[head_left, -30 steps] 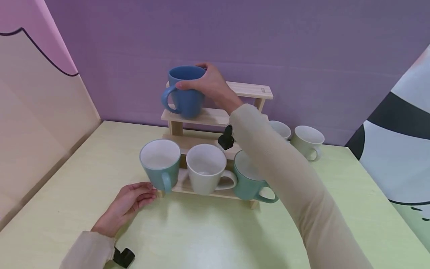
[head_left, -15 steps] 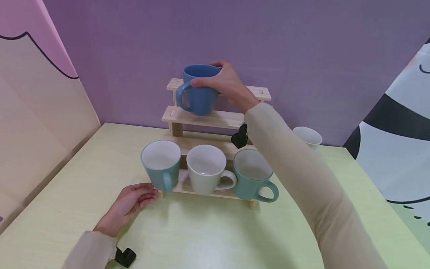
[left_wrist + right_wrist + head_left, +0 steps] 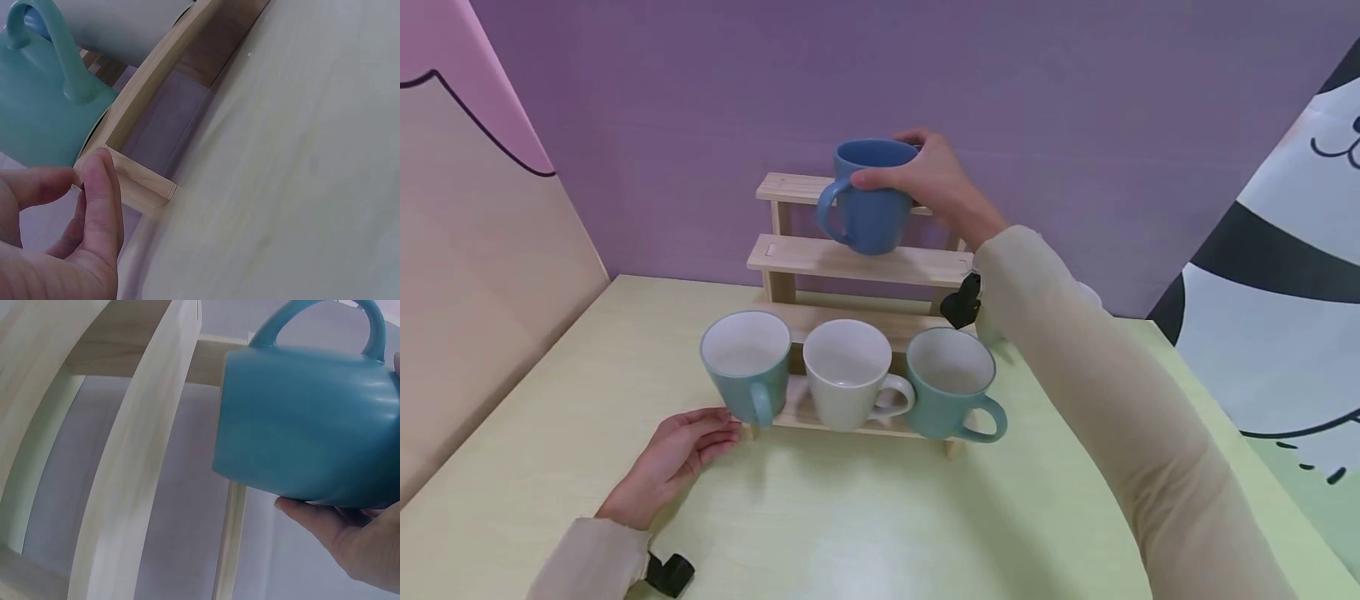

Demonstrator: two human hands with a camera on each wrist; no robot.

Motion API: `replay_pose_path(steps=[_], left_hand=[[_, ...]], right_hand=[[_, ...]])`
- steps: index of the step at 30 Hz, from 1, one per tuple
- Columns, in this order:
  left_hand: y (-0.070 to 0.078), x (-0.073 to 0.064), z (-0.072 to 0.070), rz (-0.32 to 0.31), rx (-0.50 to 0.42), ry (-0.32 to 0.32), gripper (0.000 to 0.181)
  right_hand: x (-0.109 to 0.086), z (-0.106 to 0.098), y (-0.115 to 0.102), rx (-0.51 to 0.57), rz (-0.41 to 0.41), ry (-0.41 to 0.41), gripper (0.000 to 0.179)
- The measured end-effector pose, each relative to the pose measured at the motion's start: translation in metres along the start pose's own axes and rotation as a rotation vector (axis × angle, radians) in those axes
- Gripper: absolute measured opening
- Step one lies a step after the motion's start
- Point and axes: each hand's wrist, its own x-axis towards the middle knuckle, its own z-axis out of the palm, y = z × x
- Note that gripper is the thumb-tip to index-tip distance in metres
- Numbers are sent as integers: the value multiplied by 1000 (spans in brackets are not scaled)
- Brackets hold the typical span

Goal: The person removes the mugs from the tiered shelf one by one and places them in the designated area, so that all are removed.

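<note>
The head view shows both hands at work around a stepped wooden stand (image 3: 865,258) on the pale desk (image 3: 850,517). The right hand (image 3: 931,177) grips a blue mug (image 3: 876,218) from its right side near the rim, thumb across the near face beside the handle and other fingers passing behind, spread only as wide as the mug. The mug is roughly upright, handle to the left, in front of the far top shelf and above the second shelf from the top; the right wrist view shows a gap between its base and that second shelf. At the near left, the left hand (image 3: 679,454) pinches the corner of the lowest shelf between thumb and bent fingers, just beside the left teal mug (image 3: 747,379). On that shelf, from left to right, sit the left teal mug with its handle toward the near side, a white mug (image 3: 842,392) and the right teal mug (image 3: 947,400), both with handles to the right. The right sleeve (image 3: 1105,417) mostly hides a pale object (image 3: 1089,293) farther right. A purple backdrop (image 3: 662,100) rises at the far side.
</note>
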Motion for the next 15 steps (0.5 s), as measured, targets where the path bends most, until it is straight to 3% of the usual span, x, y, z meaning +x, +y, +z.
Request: replay_pose_path(steps=[15], left_hand=[[3,-4,-7,-22,-9,-7,19]], right_hand=[[-16,-31,8,-8,27,40,87]])
